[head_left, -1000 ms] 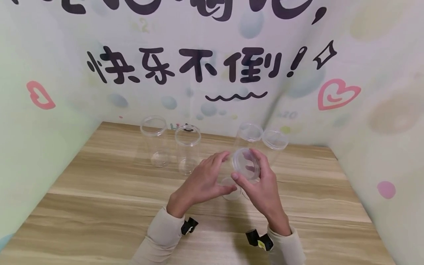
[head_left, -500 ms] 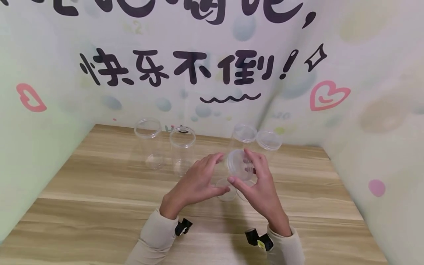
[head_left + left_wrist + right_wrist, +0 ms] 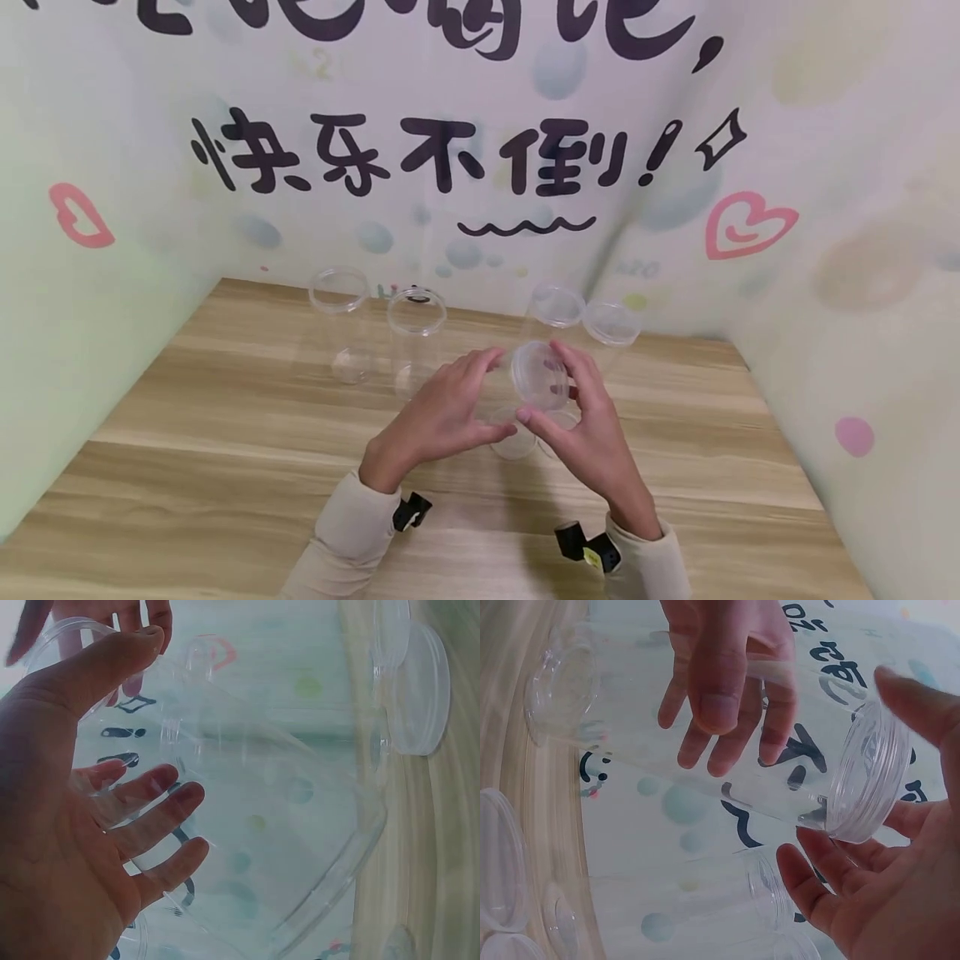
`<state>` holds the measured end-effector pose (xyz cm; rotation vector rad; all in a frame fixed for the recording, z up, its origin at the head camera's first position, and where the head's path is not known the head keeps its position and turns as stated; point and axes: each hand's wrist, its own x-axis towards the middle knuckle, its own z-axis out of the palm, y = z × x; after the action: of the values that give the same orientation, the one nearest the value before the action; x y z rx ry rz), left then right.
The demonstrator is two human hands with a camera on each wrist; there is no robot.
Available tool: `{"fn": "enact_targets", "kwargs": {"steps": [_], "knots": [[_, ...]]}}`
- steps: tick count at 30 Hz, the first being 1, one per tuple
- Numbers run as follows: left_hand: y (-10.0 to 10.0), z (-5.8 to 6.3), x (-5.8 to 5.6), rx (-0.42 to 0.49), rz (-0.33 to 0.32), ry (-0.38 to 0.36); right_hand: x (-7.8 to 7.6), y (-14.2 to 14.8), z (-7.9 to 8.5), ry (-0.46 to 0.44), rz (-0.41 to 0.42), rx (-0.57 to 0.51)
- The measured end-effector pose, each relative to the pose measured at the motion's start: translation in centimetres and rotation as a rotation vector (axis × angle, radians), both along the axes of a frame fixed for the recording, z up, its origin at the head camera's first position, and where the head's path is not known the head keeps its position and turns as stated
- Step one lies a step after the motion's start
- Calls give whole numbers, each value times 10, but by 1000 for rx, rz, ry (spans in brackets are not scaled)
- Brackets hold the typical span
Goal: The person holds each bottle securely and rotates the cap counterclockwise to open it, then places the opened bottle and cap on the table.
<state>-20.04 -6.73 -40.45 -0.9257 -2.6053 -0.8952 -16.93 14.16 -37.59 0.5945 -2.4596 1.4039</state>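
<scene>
A clear plastic jar (image 3: 772, 799) is held tilted above the table, its lidded end toward the right hand. My left hand (image 3: 438, 412) grips the jar's side, thumb and fingers spread around it, as the left wrist view also shows. Around the clear screw lid (image 3: 540, 377) at the jar's top, my right hand (image 3: 596, 433) curls its thumb and fingers. In the right wrist view the lid (image 3: 874, 776) sits on the jar's mouth; whether it is fully tightened cannot be seen.
Two open clear jars (image 3: 416, 312) stand at the back left. At the back right are two more jars (image 3: 611, 323), seemingly lidded. Two loose lids (image 3: 513, 437) lie on the wooden table (image 3: 225, 467) under the hands. Printed cloth walls enclose the back and sides.
The head view has shifted slightly. Both hands keep their hold on the jar and lid, and the lidded end has turned a little to the left.
</scene>
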Motion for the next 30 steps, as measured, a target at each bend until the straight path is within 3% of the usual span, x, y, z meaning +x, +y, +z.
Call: {"fn": "enact_targets", "kwargs": {"steps": [4, 11, 22, 30], "knots": [[-1, 1, -3, -16, 20, 0, -2, -2, 0, 3, -12, -1], [1, -1, -2, -13, 7, -12, 0, -4, -3, 30, -119, 13], [-2, -1, 3, -74, 17, 29, 2, -21, -7, -32, -262, 121], [-4, 0, 1, -87, 18, 56, 1, -19, -8, -42, -265, 111]]}}
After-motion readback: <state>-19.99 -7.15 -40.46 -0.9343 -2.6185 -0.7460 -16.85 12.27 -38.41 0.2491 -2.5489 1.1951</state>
